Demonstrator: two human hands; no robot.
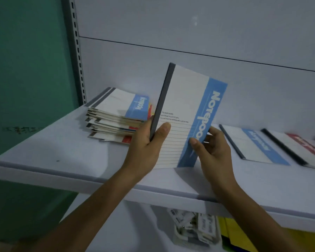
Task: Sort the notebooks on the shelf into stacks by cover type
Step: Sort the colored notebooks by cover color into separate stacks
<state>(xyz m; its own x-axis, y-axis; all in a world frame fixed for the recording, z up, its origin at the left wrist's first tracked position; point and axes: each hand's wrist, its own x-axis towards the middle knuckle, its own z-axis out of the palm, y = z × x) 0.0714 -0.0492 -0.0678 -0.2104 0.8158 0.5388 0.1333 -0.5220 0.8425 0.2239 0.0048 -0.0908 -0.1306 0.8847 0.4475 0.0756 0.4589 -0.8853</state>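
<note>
You are holding one blue-banded notebook [187, 113] upright above the shelf [62, 153], your left hand [145, 144] closed on its dark spine, your right hand [211, 148] pinching its blue edge. One mixed stack [116, 115] is lying to the left; two single notebooks, one blue [256, 144] and one red [298, 148], are lying flat to the right.

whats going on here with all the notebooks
A person is sorting notebooks on a white shelf. Both hands hold one blue-banded notebook upright above the shelf: the left hand grips its dark spine, the right hand its blue edge. A mixed pile sits at the left. To the right lie a blue-banded notebook and, beside it, a red-banded one, each flat on the shelf.
</note>
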